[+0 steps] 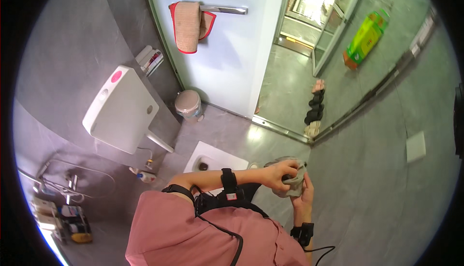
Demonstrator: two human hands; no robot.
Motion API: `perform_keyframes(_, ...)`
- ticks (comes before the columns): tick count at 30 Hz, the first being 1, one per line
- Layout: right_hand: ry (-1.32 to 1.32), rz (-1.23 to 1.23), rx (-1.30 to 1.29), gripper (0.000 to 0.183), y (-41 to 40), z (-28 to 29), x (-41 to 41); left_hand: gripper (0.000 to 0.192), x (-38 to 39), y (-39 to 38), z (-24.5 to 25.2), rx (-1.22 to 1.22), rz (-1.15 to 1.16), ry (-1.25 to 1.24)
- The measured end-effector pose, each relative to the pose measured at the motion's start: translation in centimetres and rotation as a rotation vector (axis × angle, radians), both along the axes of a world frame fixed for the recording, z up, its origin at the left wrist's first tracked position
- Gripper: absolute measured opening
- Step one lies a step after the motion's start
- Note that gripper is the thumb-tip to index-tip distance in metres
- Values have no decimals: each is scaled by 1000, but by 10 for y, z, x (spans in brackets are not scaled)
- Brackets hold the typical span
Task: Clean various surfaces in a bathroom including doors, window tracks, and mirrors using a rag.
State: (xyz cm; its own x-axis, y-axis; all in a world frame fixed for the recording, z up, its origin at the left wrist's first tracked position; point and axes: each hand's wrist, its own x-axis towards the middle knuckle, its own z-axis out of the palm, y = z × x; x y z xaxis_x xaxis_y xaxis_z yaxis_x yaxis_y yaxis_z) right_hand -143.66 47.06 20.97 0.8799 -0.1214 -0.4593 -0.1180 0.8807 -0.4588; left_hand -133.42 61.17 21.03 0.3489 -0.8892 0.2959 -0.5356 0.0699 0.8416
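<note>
A crumpled grey-green cloth [295, 184] is held between my two hands, over the floor to the right of the squat toilet [232, 160]. My left hand [281, 173] reaches across from the left, its fingers bent into the top of the cloth. From the near side, my right hand [305, 191] grips the cloth's right and lower edge. Black straps circle both forearms, and a black cable runs along my pink top [203, 233]. Part of the toilet pan is hidden behind my left arm.
A white cistern [121, 110] hangs on the left wall, near a lidded bin [188, 102]. A brown towel [186, 26] drapes over the bar on the sliding door [228, 63]. Slippers [315, 112] line the floor beyond the threshold. Shower fittings [70, 184] are at the lower left.
</note>
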Motion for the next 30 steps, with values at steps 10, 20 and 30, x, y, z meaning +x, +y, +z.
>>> perform_keyframes(10,77,174,-36,34,-99,-9,210,30,180,-45,12,-170,102,260)
perform_keyframes(20,-137,501,-368,35,-103,14,378,32,300,-50,17,-114,574,268)
perform_keyframes(30,-572,580,-439,35,-96,73,552,26,424,39,55,-110,1532,19)
